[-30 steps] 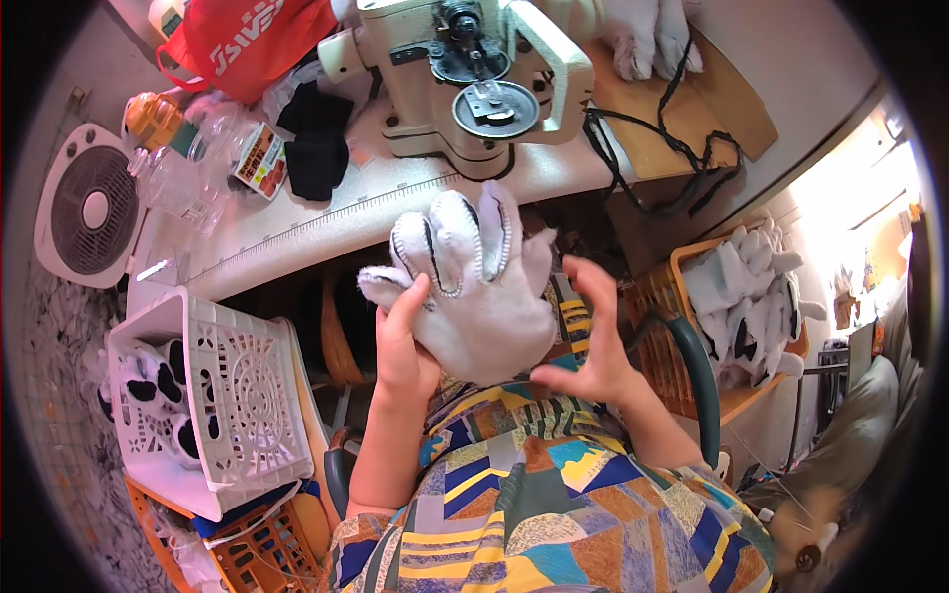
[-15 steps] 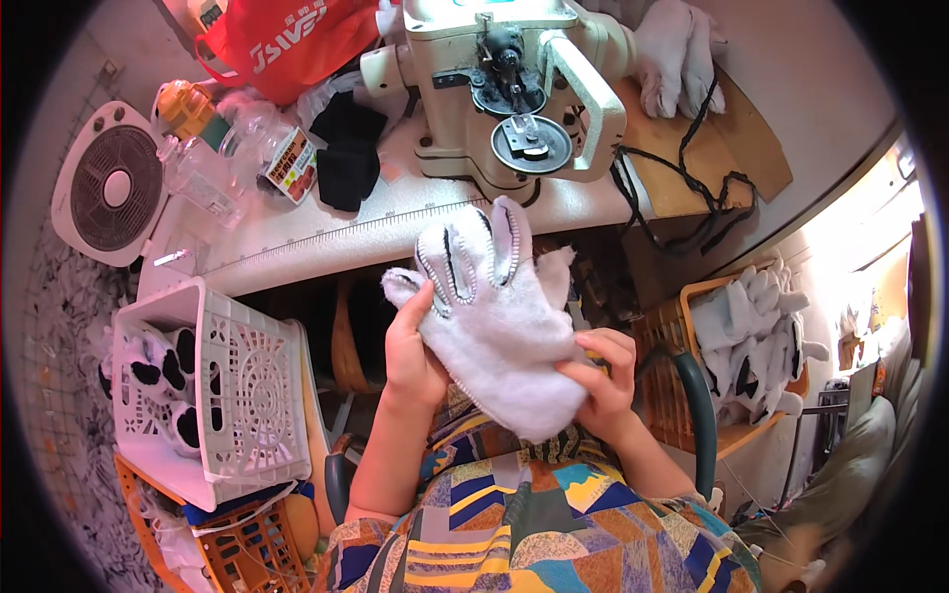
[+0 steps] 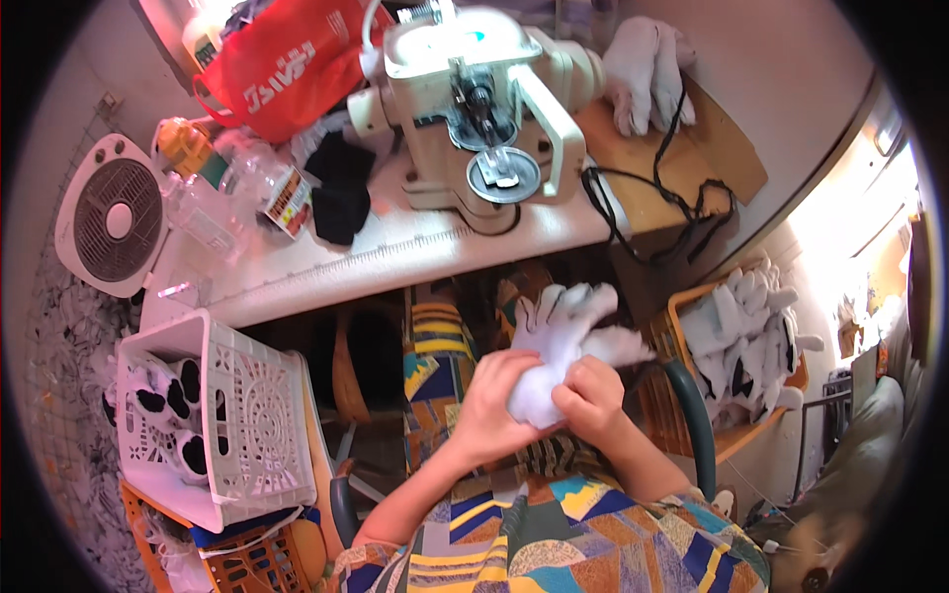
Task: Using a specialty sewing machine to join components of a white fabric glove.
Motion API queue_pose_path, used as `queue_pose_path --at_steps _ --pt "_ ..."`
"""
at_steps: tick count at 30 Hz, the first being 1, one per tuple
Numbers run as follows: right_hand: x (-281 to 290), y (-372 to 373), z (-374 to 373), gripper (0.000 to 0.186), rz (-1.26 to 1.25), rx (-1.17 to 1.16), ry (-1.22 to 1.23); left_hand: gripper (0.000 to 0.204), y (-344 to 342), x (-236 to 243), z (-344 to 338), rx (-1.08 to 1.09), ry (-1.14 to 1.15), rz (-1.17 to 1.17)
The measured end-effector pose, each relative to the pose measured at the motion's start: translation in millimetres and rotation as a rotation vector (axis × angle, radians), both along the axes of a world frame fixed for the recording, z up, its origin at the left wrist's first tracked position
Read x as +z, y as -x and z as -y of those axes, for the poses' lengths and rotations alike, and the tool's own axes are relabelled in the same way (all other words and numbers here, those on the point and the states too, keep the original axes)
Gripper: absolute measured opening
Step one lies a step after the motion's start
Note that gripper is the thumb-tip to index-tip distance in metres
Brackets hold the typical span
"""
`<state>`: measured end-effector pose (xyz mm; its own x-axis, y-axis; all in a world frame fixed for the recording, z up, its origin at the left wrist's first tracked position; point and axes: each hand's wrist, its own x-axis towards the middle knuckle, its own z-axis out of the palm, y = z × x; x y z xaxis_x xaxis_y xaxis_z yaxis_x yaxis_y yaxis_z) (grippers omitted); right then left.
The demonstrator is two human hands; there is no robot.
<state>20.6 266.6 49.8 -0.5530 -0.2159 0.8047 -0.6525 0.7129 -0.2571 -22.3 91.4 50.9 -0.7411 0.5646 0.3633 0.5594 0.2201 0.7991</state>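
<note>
Low over my lap, below the table's front edge, both my hands hold a white fluffy glove [image 3: 549, 336] with stitched fingers pointing away from me. My left hand [image 3: 489, 400] wraps round its lower left side. My right hand [image 3: 588, 395] is curled, gripping its lower right part. The glove's bottom is partly hidden by my fingers. Beyond it stands a cream industrial sewing machine [image 3: 435, 158] with round metal discs, on the pale worktable [image 3: 252, 287] with a ruler strip along its front.
A white crate [image 3: 257, 415] with glove pieces is at left, an orange basket [image 3: 672, 326] of white gloves at right. The table bears a red bag [image 3: 287, 69], bottles, black cloth [image 3: 341, 188], black cords and more gloves [image 3: 647, 74]. A fan [image 3: 109, 217] is at far left.
The glove has moved down and right toward my lap and is now bunched. My left hand has moved right onto its lower part, and my right hand's fingers have curled tighter on it.
</note>
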Motion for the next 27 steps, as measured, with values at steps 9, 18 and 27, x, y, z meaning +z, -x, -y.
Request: queue_pose_path --at_steps 9,18,27 --pt "4.9 -11.1 4.2 0.020 -0.239 0.168 0.011 0.077 37.3 13.0 18.5 -0.142 -0.424 0.487" --pt "-2.9 -19.5 14.4 0.035 -0.128 0.176 0.000 0.027 24.1 2.8 6.1 0.082 -0.823 1.150" --pt "33.6 -23.3 31.0 0.030 -0.023 -0.283 -0.265 0.029 -2.2 47.3 5.2 0.066 -0.823 0.962"
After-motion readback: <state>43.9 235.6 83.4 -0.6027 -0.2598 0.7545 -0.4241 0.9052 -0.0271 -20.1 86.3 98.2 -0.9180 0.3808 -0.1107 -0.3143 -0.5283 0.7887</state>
